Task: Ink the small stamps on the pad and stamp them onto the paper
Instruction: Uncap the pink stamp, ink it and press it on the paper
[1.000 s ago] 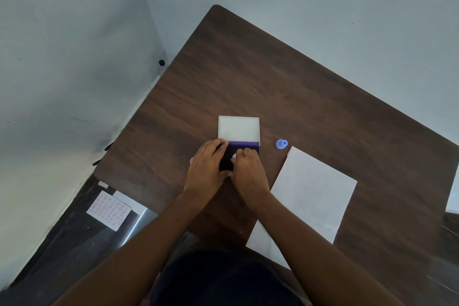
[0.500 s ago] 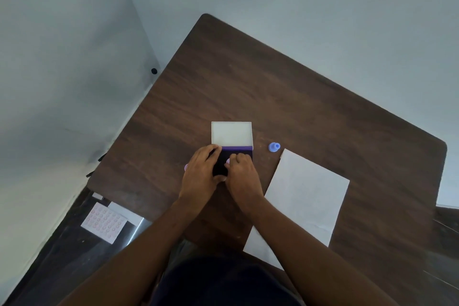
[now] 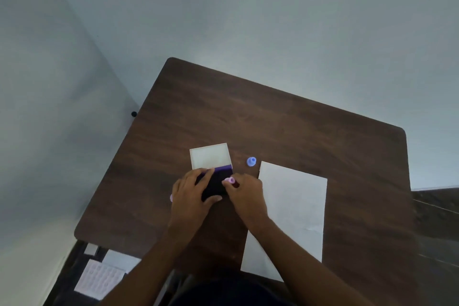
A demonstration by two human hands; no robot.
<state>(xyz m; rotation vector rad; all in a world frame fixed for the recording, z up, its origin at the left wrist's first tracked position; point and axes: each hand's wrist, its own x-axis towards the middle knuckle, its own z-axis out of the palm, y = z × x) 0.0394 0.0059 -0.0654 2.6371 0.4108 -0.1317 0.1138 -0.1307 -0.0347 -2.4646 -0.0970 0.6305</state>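
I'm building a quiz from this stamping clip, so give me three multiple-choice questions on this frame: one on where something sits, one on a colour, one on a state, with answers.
1. Where is the blue stamp?
A. On the table, between the ink pad's lid and the paper
B. On the paper
C. In the left hand

2. What colour is the stamp at the right hand's fingertips?
A. Green
B. Pink
C. Yellow

3. What state is the ink pad in?
A. Closed
B. Upside down
C. Open, with the lid folded back

Answers:
1 A: it stands on bare wood, apart from both paper and lid.
2 B: a pale pink piece shows at the right fingertips over the dark pad.
3 C: the pale lid lies flat behind the exposed dark pad.
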